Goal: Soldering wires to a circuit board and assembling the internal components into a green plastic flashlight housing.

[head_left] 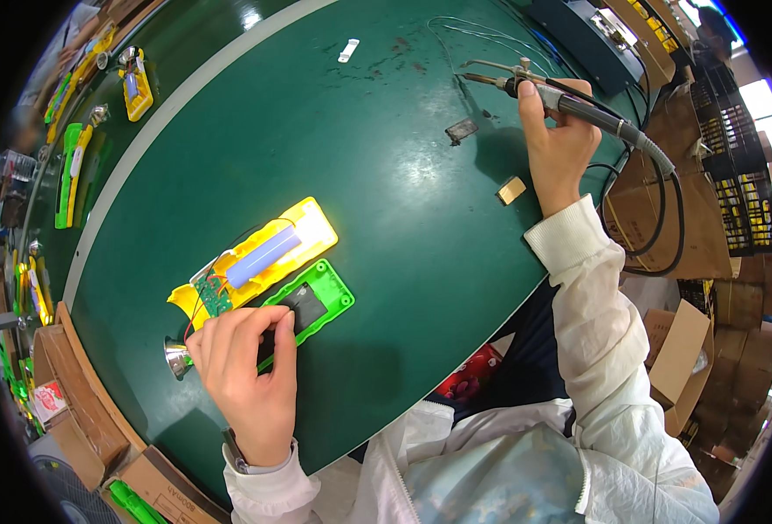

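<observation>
Green tabletop (421, 262) beneath, soldering iron (591, 111) juts leftward from the right grip (559, 144).

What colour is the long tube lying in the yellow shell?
The tube is pale purplish blue; it shows best in the head view.

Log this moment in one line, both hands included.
Left hand: at green casing half | Right hand: gripping soldering iron | Beside green casing half: yellow casing half with purple cell, circuit board
</observation>
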The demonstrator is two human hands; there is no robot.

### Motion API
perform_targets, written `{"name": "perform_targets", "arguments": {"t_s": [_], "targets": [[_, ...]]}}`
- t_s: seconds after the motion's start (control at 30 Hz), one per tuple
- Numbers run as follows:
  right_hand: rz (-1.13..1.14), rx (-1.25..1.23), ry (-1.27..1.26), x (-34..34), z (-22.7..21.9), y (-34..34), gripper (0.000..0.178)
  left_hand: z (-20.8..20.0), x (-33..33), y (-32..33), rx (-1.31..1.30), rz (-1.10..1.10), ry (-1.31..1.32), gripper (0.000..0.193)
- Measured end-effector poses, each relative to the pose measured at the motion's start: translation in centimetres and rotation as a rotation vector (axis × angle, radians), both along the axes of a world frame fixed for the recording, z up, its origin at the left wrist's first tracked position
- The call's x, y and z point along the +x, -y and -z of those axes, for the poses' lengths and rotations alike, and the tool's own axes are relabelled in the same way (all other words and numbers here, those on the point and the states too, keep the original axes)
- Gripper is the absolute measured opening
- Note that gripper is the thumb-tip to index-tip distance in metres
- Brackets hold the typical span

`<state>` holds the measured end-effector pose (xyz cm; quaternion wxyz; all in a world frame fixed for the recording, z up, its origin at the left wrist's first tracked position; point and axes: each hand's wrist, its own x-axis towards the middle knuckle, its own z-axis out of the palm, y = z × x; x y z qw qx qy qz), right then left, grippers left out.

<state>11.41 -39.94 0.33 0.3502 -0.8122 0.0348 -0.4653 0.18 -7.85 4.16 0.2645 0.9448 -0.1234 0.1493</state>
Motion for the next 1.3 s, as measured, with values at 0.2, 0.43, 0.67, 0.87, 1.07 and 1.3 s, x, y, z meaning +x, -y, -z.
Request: {"name": "perform_targets", "arguments": {"t_s": [0.2,0.43,0.67,0.87,1.07,1.3], "targets": [[-0.021,0.023,-0.003,0.1,0.0,0.3,0.027,0.3,0.0,0.0,-0.008,0.004,0.005,0.014],[-0.011,0.022,-0.019,-0.3,-0.1,-0.5,0.026,0.2,-0.2,-0.8,-0.020,0.004,0.017,0.015],[-0.013,0.028,-0.026,-0.4,-0.3,-0.7,0.025,0.2,-0.3,-1.0,-0.002,0.004,0.020,0.015],[-0.039,0.077,0.015,-0.3,-0.1,-0.5,0.023,0.4,-0.3,-0.9,-0.026,0.011,0.032,0.015],[-0.096,0.138,0.041,-0.2,0.3,0.1,0.022,0.7,-0.3,-1.0,0.103,-0.005,0.160,0.014],[-0.126,0.104,0.094,-0.4,0.3,0.7,0.021,0.7,-0.1,-0.9,0.075,-0.015,0.128,0.012]]}}
